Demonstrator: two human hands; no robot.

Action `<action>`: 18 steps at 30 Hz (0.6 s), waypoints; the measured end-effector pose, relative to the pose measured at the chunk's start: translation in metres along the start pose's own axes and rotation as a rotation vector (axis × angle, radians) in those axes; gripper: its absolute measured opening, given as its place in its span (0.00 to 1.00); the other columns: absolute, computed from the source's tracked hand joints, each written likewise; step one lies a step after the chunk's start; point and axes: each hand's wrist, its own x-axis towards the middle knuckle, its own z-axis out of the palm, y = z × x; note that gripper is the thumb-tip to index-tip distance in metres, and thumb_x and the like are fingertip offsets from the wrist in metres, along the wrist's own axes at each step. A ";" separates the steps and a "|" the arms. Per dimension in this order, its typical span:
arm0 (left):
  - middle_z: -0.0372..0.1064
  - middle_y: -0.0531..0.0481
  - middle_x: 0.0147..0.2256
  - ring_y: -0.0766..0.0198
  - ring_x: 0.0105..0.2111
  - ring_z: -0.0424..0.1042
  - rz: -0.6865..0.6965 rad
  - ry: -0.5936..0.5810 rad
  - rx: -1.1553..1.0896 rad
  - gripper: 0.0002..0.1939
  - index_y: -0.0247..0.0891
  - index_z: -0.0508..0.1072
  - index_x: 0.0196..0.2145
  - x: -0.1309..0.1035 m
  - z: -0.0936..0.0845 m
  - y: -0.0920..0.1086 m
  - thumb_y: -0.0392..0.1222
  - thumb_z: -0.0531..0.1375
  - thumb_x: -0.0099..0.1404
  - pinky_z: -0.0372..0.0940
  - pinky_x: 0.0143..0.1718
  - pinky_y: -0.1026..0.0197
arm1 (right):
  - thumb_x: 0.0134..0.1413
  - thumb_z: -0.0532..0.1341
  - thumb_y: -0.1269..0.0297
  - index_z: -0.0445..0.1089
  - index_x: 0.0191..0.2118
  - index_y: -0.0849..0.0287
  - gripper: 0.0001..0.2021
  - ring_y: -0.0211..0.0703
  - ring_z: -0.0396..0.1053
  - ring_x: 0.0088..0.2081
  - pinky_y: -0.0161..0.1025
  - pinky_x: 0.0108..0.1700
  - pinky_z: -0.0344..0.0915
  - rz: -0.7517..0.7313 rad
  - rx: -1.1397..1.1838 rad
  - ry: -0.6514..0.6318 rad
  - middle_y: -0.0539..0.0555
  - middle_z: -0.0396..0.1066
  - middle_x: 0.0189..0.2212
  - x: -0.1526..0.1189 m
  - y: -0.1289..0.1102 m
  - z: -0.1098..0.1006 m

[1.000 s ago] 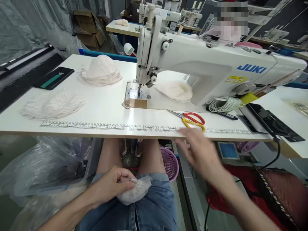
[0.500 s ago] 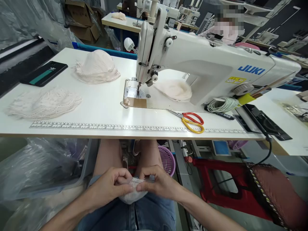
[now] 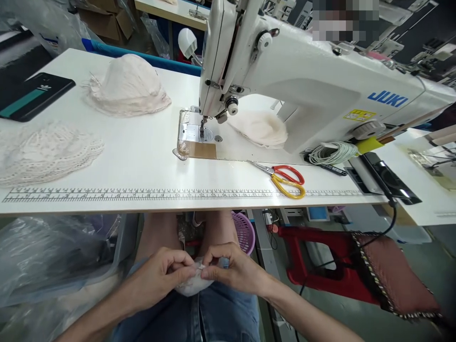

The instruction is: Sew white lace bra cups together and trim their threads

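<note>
Over my lap, below the table edge, a small piece of white fabric (image 3: 194, 286) is pinched between both hands. My left hand (image 3: 170, 271) grips its left side between thumb and fingers. On the other side my right hand (image 3: 228, 270) pinches the upper edge, its thumb close to the left thumb. Part of the fabric is hidden behind the fingers, so its full shape cannot be made out. Beyond the table edge stands a white sewing machine (image 3: 306, 80), with a cream fabric piece (image 3: 261, 129) lying under its arm.
Scissors (image 3: 285, 180) with red and yellow handles lie near the table's front edge. On the left are a stack of pale fabric cups (image 3: 130, 85), a lace piece (image 3: 53, 149) and a black phone (image 3: 37, 95). A purple basket (image 3: 245, 232) and red stool (image 3: 295, 259) stand below.
The camera view has shifted, so the table and machine look closer. Both hands still pinch the white fabric over my lap, with the fingertips slightly closer together.
</note>
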 end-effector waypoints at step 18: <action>0.69 0.55 0.23 0.65 0.26 0.65 -0.028 -0.031 0.055 0.08 0.34 0.76 0.27 -0.007 -0.008 -0.015 0.39 0.58 0.57 0.54 0.27 0.68 | 0.44 0.66 0.49 0.73 0.29 0.62 0.18 0.34 0.59 0.27 0.31 0.30 0.57 0.081 0.084 -0.028 0.48 0.66 0.23 0.007 0.000 0.009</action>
